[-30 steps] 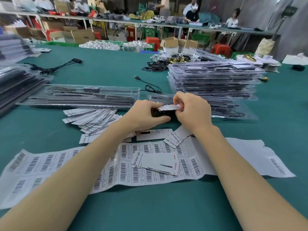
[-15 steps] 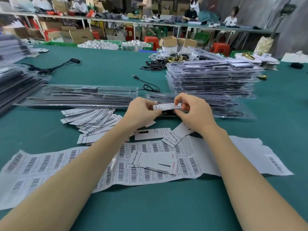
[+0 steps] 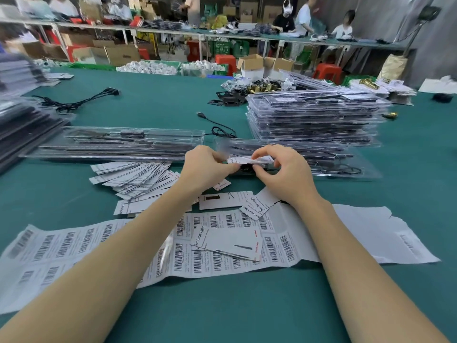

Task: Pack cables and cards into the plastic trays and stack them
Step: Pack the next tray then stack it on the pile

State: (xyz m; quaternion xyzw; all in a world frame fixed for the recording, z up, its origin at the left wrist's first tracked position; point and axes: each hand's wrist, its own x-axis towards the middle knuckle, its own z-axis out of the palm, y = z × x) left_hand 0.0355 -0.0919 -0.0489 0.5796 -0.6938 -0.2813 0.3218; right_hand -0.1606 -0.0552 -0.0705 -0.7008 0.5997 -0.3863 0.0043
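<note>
Fingertips of both hands were pinched on one white card (image 3: 249, 160), held level just above the near edge of a clear plastic tray (image 3: 321, 157). The left hand (image 3: 206, 169) gripped the card's left end between thumb and curled fingers; the right hand (image 3: 284, 174) pinched the right end, index finger arched over the top. Something dark sat directly beneath the card, probably a coiled cable, though the hands covered most of it and it could not be identified for certain. Whether the card was being folded round it or merely laid over it was unclear.

Outward from the hands: a second filled tray (image 3: 118, 144) lay to the left on the green table (image 3: 222, 305). A fan of loose cards (image 3: 133, 175) lay spread below it, with more scattered near the wrists. A long barcode label sheet (image 3: 99, 246) stretched across the near table under both forearms.

Progress, as a judgement: well under way. A tall stack of packed trays (image 3: 316, 120) stood beyond the right hand, another pile at the far left edge, cut off by the frame and blurred. The many loose cards and a stray black cable (image 3: 217, 125) suggested plenty left to pack. The tray in hand was not yet stacked.

Tray contents were smeared by motion blur; printing on the held card was unreadable.
</note>
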